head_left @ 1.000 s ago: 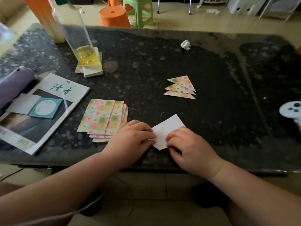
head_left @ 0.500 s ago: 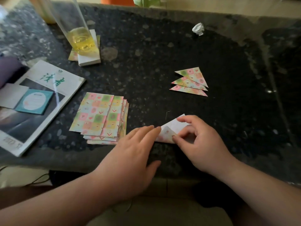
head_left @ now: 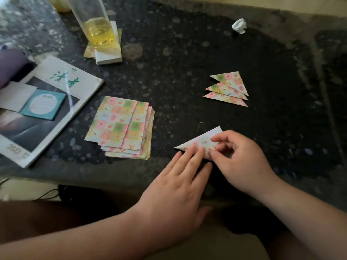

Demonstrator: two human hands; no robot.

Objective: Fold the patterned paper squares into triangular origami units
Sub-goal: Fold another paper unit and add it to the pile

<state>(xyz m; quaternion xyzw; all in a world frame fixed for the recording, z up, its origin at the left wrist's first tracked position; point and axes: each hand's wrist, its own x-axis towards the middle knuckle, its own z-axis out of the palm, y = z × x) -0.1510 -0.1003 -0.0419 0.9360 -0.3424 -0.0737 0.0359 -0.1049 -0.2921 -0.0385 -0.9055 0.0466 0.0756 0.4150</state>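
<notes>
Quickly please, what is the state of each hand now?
Left hand: open, straight fingers pressing the folded paper.
Right hand: pinching the same paper.

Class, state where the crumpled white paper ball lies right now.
In the head view, the crumpled paper ball lies near the far edge of the table, right of centre, beyond the folded triangles.

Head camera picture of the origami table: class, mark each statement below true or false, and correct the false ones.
1. Three folded triangles lie overlapping one another. True.
2. The stack of patterned squares lies right of the paper being folded. False: it lies left of it.
3. The left hand presses straight fingers on that paper. True.
4. The glass is empty. False: it holds yellow liquid.
5. The right hand lies flat, off the paper. False: its curled fingers pinch it.
</notes>
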